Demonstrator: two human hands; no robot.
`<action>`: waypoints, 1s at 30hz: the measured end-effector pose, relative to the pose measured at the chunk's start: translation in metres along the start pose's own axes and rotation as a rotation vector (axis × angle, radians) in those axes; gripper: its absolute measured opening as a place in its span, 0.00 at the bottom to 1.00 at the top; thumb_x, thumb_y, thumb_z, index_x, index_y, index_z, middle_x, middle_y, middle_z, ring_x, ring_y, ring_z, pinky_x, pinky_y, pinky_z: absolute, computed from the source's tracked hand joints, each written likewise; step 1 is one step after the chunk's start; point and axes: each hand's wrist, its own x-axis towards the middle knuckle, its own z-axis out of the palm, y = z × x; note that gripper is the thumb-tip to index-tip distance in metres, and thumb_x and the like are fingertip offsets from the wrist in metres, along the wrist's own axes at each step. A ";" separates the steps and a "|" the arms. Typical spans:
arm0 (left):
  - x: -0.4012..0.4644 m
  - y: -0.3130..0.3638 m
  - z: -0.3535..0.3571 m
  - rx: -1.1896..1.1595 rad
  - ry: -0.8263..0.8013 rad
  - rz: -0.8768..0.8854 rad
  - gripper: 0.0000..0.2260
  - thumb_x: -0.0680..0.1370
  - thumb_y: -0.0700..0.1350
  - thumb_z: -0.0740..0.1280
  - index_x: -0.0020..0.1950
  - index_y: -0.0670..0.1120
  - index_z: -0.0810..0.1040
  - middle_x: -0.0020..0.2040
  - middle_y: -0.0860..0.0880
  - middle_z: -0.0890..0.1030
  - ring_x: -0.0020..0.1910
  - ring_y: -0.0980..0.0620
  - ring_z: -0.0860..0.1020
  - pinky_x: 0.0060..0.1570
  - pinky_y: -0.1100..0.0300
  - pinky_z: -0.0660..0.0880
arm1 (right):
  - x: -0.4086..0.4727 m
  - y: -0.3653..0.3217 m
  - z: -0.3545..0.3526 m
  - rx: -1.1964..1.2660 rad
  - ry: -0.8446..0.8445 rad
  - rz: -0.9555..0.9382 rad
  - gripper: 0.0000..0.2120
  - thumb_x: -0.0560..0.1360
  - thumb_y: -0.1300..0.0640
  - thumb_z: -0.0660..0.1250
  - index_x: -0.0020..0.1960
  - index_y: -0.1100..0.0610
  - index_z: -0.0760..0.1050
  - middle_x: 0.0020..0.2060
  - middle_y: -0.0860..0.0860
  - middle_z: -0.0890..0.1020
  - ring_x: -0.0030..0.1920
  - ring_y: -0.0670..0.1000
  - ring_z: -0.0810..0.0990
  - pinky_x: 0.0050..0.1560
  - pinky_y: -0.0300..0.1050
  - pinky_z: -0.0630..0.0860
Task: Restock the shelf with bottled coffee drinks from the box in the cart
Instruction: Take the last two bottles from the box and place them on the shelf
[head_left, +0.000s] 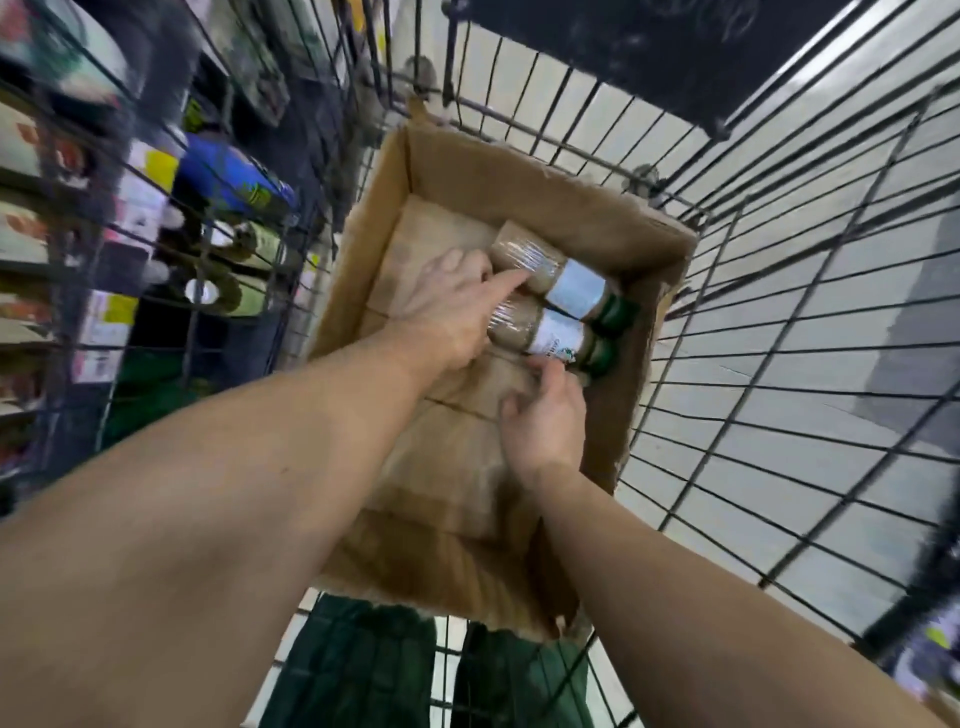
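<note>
Head view, near to far. 2 bare forearms reach down into a wire cart (779, 322) holding an open cardboard box (467, 171).

Right hand (545, 421): lies at the near side of the nearer bottle (550, 335), fingertips curled against its labelled middle; whether they have closed round it cannot be told.

Left hand (447, 306): fingers extended and slightly spread, forefinger laid along the seam between the 2 bottles, the other fingertips at their base ends; nothing is gripped.

The nearer bottle and the farther bottle (556, 273) are the only 2 visible in the box. They lie on their sides on the box floor, touching each other, against the right wall, green caps pointing right, bases toward the left hand.

Handling, as a judgement: the bottles look rigid, possibly glass, full and therefore fairly heavy for their size. The glossy ribbed surface may slip, and lying flat they can roll. The body just below the cap, or the labelled waist, offers the surest hold.

Beyond the cart's left wall, blurred shelves (62, 218) carry stocked goods.
</note>
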 end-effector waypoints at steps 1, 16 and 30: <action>0.000 -0.001 0.000 0.014 0.022 -0.007 0.31 0.69 0.50 0.73 0.71 0.58 0.66 0.63 0.47 0.69 0.62 0.44 0.66 0.63 0.53 0.61 | 0.001 0.000 0.001 0.015 0.001 0.007 0.22 0.73 0.58 0.68 0.66 0.55 0.70 0.59 0.57 0.74 0.63 0.57 0.71 0.65 0.45 0.64; -0.079 -0.014 0.015 -1.031 -0.266 -0.299 0.29 0.67 0.37 0.78 0.64 0.50 0.71 0.51 0.53 0.78 0.50 0.62 0.79 0.48 0.76 0.72 | -0.011 -0.012 -0.026 0.431 -0.156 0.158 0.23 0.68 0.47 0.75 0.58 0.53 0.72 0.48 0.44 0.80 0.48 0.40 0.79 0.49 0.28 0.71; 0.028 -0.007 -0.031 -0.172 -0.002 0.039 0.33 0.74 0.43 0.70 0.76 0.56 0.60 0.78 0.54 0.59 0.77 0.50 0.55 0.76 0.54 0.51 | 0.000 -0.001 -0.022 0.590 -0.037 0.293 0.21 0.65 0.50 0.78 0.52 0.51 0.72 0.50 0.51 0.83 0.53 0.51 0.82 0.61 0.51 0.76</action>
